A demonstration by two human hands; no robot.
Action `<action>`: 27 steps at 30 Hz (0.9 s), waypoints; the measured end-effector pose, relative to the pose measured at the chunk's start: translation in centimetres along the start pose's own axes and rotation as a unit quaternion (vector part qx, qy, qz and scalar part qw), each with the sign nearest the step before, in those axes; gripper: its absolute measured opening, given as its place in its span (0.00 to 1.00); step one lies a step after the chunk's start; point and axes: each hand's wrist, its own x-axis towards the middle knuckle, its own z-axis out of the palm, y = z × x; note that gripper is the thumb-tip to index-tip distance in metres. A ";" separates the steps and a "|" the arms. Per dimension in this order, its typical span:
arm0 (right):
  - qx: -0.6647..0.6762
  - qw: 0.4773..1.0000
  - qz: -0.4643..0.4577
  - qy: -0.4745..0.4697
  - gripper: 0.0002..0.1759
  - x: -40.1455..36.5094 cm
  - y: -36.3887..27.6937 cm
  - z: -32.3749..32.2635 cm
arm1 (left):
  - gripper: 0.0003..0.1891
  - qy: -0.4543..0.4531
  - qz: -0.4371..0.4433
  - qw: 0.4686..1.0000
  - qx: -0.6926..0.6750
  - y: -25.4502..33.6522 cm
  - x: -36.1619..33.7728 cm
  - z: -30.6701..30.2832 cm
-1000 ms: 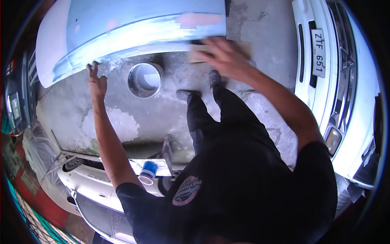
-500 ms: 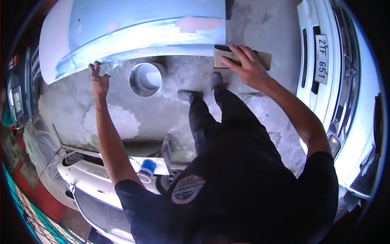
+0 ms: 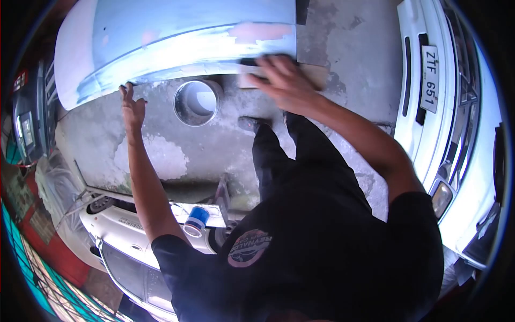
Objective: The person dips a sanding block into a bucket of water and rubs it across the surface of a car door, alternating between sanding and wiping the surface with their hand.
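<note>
Sanding block [image 3: 315, 75] is back on the lower right end of the panel [image 3: 177, 37]. Half a sec ago it sat off the panel's end, over bare floor; now it has slid left and shows blurred, only its tan end poking out right of the R hand [image 3: 284, 80]. That reads as another pass of a back-and-forth stroke, same spot as a sec ago, so the rubbing is ongoing, not finished.

Near to far:
- Well below the L hand [image 3: 131, 104], close to the body: blue-capped can [image 3: 196, 220] on a white bumper [image 3: 123, 231]. Unmoved.
- Concrete floor [image 3: 161, 155] under both arms.
- Round bucket [image 3: 197, 102] btwn the two hands, same place.
- L hand: open, fingers straight, tips touching the panel's lower edge, holding nothing. No change.
- R hand: palm down, fingers spread over the block, holding and pressing it.
- Just above the R hand: pink patch [image 3: 260, 31] on the panel.
- Far right of the R hand: white car [image 3: 432, 70] w/ plate.
</note>
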 end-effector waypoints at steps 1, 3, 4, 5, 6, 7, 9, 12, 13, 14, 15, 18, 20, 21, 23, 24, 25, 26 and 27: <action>0.013 1.000 -0.017 0.005 0.36 1.3 -1.0 0.6 | 0.45 -0.011 0.010 1.000 0.004 -0.3 -0.6 -0.2; 0.028 1.000 -0.010 0.007 0.37 0.2 -0.1 0.2 | 0.45 -0.019 0.017 1.000 0.014 -0.9 0.4 -0.7; 0.041 0.999 -0.009 -0.004 0.38 -1.3 0.4 -0.2 | 0.44 -0.029 0.015 0.999 0.014 -1.3 0.0 -0.7; 0.041 0.999 -0.009 -0.007 0.38 -4.1 1.6 -1.2 | 0.44 -0.031 0.014 0.999 0.013 -0.8 -0.2 -0.9; 0.022 1.000 0.006 -0.009 0.37 -7.4 3.6 -2.6 | 0.44 -0.027 0.003 1.000 0.009 0.3 -0.3 -1.1; 0.003 1.000 0.018 -0.012 0.37 -9.0 4.9 -3.3 | 0.44 -0.023 -0.011 1.000 0.004 0.8 -0.6 -1.1; -0.010 0.999 0.024 -0.020 0.37 -8.0 3.2 -1.9 | 0.44 -0.015 -0.012 1.000 -0.004 0.5 -0.8 -0.2; -0.004 1.000 0.011 -0.005 0.35 0.2 -0.1 0.1 | 0.43 -0.002 -0.012 1.000 0.005 0.7 -0.1 -0.3; 0.024 1.000 0.006 0.003 0.32 1.5 -1.3 0.3 | 0.43 -0.020 -0.009 1.000 0.019 0.7 -0.6 -0.5; 0.025 1.000 0.012 0.009 0.32 0.9 -0.8 0.2 | 0.44 -0.018 0.025 0.999 0.036 -2.3 0.3 0.4; 0.033 0.999 0.007 0.003 0.36 -0.6 0.2 -0.2 | 0.44 -0.021 0.029 0.999 0.039 -2.0 0.4 0.3; 0.008 1.000 -0.003 -0.010 0.37 -7.4 4.3 -2.9 | 0.43 -0.015 -0.012 1.000 0.002 -0.9 0.1 0.1; -0.018 1.000 -0.003 -0.018 0.35 -7.9 4.3 -2.9 | 0.42 0.023 0.013 1.000 0.008 0.0 -0.4 0.7; -0.032 0.999 -0.006 -0.012 0.34 -6.4 3.1 -2.0 | 0.42 0.025 0.012 1.000 0.011 0.8 -0.6 0.5; -0.015 0.999 -0.011 -0.031 0.33 -0.9 0.6 -0.3 | 0.41 0.019 -0.009 1.000 0.011 2.1 -0.9 -0.2; 0.021 0.998 -0.005 -0.061 0.33 2.8 -1.3 0.8 | 0.41 0.012 -0.005 1.000 0.005 1.9 -1.0 -0.2; 0.032 0.998 -0.018 -0.045 0.34 5.4 -2.6 2.3 | 0.41 0.008 -0.007 1.000 0.009 1.2 -1.3 -0.1; -0.019 0.997 -0.042 -0.063 0.34 7.2 -3.7 3.1 | 0.41 0.007 0.007 1.000 0.020 -0.1 -1.2 0.1; -0.023 0.997 -0.034 -0.060 0.34 6.4 -3.0 2.9 | 0.41 0.008 0.029 0.999 0.030 -1.1 0.0 0.3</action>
